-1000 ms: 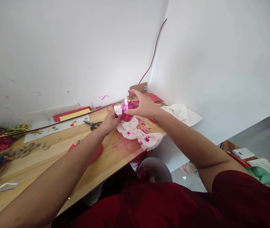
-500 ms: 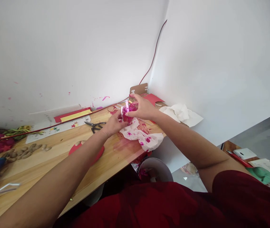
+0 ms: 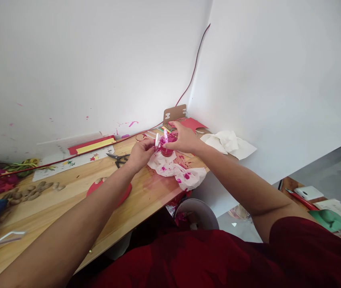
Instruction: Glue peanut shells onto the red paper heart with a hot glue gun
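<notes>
A small clear cup [image 3: 167,149] holding magenta paint sits at the far right end of the wooden table [image 3: 68,200]. My right hand [image 3: 184,138] is curled round its rim from the right. My left hand [image 3: 140,154] pinches a piece of white tissue [image 3: 157,141] against the cup's left side. A short white stick [image 3: 165,137] stands in the cup. Beneath lies a crumpled white tissue [image 3: 182,174] spotted with magenta, on a pink stain.
Scissors [image 3: 119,158] lie left of my hands, and a red paper piece [image 3: 110,190] lies partly under my left forearm. A clean tissue [image 3: 229,144], cardboard [image 3: 175,112], red and yellow paper [image 3: 94,145] and brown pods [image 3: 32,190] are about. A bin [image 3: 194,214] stands below the table's edge.
Both hands and the cup have shifted slightly right and back. My left hand has come up from the cup's base to hold tissue at its side.
</notes>
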### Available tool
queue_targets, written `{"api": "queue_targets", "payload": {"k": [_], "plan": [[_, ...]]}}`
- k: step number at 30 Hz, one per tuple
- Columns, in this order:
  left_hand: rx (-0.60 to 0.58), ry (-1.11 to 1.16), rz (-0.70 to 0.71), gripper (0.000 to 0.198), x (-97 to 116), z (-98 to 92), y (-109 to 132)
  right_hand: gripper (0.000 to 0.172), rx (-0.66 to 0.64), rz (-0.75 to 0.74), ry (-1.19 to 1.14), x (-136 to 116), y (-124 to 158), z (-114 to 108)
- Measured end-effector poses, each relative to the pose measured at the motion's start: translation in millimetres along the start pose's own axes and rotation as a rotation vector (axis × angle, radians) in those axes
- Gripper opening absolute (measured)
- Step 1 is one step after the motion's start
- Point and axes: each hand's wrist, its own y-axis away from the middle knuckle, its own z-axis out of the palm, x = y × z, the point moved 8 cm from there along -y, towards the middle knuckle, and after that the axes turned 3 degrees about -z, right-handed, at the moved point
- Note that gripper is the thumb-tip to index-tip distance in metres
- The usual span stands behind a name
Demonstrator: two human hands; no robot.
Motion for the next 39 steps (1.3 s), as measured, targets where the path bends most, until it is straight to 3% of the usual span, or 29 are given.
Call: {"api": "queue_targets", "payload": {"k": [9,14,19,25,34,39], "plan": [[0.159,0.102,-0.015,0.041,4.2,-7.6,0.6,0.096,0.042,0.060,0.084,1.0,6.1,-0.1],[0.176,0.233,-0.109,0.053,-4.2,-2.2,-2.0,0.092,0.062,0.032,0.140,-13.7,14.5,0.4],[0.218,0.307,-0.120,0.054,0.9,0.8,-1.6,0.094,0.094,0.028,0.148,-6.9,18.6,-1.3],[0.201,0.356,-0.247,0.054,-8.4,2.9,-2.9,0.100,0.065,0.014,0.052,1.6,23.0,0.0],[0.179,0.362,-0.250,0.046,-20.3,4.1,-13.5,0.106,-0.055,-0.020,-0.064,-3.6,23.4,-0.4],[0.106,0.350,-0.259,0.041,-20.1,5.7,-12.2,0.105,-0.062,-0.074,-0.123,-15.1,22.0,-2.9]]}}
